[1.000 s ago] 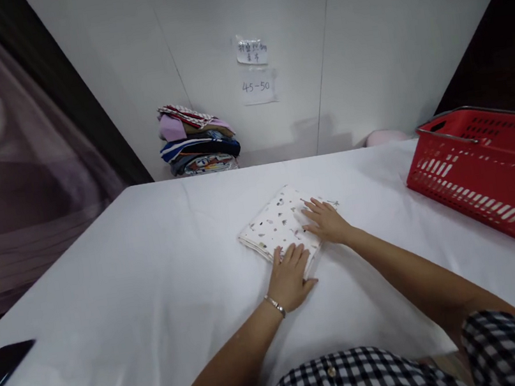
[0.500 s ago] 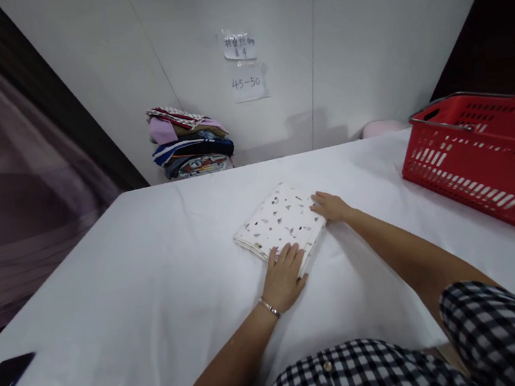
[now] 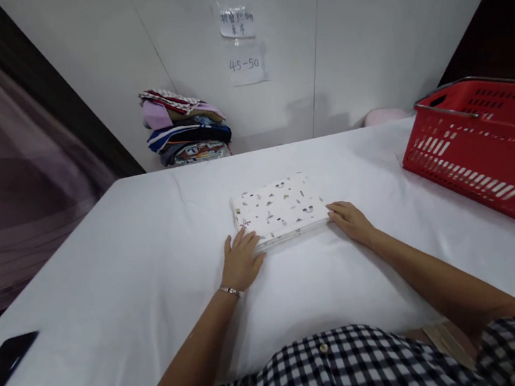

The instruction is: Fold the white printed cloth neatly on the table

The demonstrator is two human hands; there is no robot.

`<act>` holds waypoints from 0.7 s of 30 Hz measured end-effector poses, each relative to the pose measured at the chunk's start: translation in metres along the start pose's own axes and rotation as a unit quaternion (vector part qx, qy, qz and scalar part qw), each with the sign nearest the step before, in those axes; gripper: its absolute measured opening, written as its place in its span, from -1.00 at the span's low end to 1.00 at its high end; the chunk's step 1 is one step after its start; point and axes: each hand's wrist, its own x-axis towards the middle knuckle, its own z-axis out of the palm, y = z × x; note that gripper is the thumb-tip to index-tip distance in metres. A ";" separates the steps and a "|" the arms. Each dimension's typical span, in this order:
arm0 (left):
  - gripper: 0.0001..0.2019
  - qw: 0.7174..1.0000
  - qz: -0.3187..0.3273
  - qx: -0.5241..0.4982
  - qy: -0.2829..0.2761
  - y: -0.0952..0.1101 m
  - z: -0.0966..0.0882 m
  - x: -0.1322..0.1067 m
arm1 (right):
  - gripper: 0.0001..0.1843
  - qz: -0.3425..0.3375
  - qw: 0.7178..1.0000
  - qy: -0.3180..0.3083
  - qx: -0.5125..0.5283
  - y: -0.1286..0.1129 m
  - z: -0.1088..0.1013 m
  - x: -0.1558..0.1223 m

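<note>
A folded white cloth with small dark prints (image 3: 280, 208) lies flat on the white table (image 3: 128, 270), near its middle. My left hand (image 3: 242, 261) rests at the cloth's near left corner, fingers stretched out and touching its edge. My right hand (image 3: 352, 223) lies at the near right corner with its fingers flat against the cloth's side. Neither hand grips anything.
A red plastic basket (image 3: 488, 152) stands at the right. A pile of folded clothes (image 3: 185, 134) sits against the back wall under two paper notes (image 3: 241, 44). A dark phone (image 3: 1, 370) lies at the table's left front edge.
The cloth has been turned from a diagonal lie to square with the table edge. My left hand moved left to its near left corner, my right hand came nearer to its right corner.
</note>
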 end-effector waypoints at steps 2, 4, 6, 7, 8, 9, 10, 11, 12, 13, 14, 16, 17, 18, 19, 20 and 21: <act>-0.68 1.000 0.001 -0.023 0.015 0.010 0.002 0.003 | -0.64 -0.039 0.999 0.031 0.019 -0.002 -0.002 0.000; -0.72 0.999 -0.001 -0.041 0.029 0.016 0.004 0.006 | -0.67 -0.090 0.995 0.031 0.026 -0.006 -0.002 0.002; -0.75 0.998 -0.004 -0.054 0.040 0.019 0.007 0.011 | -0.69 -0.135 0.991 0.009 0.022 -0.014 -0.001 0.006; -0.76 0.997 -0.004 -0.060 0.045 0.020 0.008 0.014 | -0.69 -0.151 0.988 -0.004 0.020 -0.017 0.001 0.008; -0.77 0.997 -0.003 -0.067 0.049 0.021 0.010 0.017 | -0.69 -0.162 0.987 -0.017 0.016 -0.021 0.002 0.010; -0.77 0.996 -0.001 -0.074 0.052 0.022 0.012 0.020 | -0.68 -0.166 0.986 -0.031 0.011 -0.024 0.003 0.012; -0.78 0.995 0.001 -0.081 0.054 0.023 0.015 0.023 | -0.68 -0.166 0.985 -0.046 0.005 -0.026 0.005 0.014; -0.78 0.995 0.002 -0.087 0.057 0.025 0.017 0.026 | -0.67 -0.163 0.985 -0.060 -0.002 -0.028 0.006 0.016; -0.78 0.994 0.003 -0.090 0.058 0.027 0.019 0.028 | -0.66 -0.157 0.985 -0.075 -0.010 -0.030 0.006 0.018; -0.78 0.994 0.003 -0.089 0.060 0.029 0.021 0.030 | -0.65 -0.150 0.985 -0.086 -0.019 -0.031 0.007 0.020; -0.78 0.994 0.001 -0.087 0.062 0.031 0.023 0.032 | -0.65 -0.146 0.985 -0.093 -0.027 -0.032 0.008 0.022; -0.79 0.995 -0.002 -0.080 0.065 0.033 0.025 0.035 | -0.65 -0.143 0.985 -0.094 -0.035 -0.033 0.009 0.024; -0.79 0.995 -0.004 -0.079 0.067 0.034 0.026 0.035 | -0.65 -0.143 0.985 -0.090 -0.035 -0.033 0.010 0.025; -0.79 0.994 -0.007 -0.079 0.068 0.035 0.027 0.036 | -0.65 -0.143 0.986 -0.084 -0.034 -0.034 0.011 0.025; -0.79 0.994 -0.011 -0.082 0.070 0.036 0.028 0.036 | -0.65 -0.142 0.987 -0.075 -0.031 -0.034 0.012 0.024; -0.79 0.994 -0.016 -0.085 0.073 0.036 0.028 0.036 | -0.65 -0.141 0.987 -0.066 -0.027 -0.035 0.013 0.023; -0.79 0.993 -0.020 -0.088 0.076 0.037 0.028 0.035 | -0.65 -0.140 0.988 -0.054 -0.024 -0.035 0.014 0.022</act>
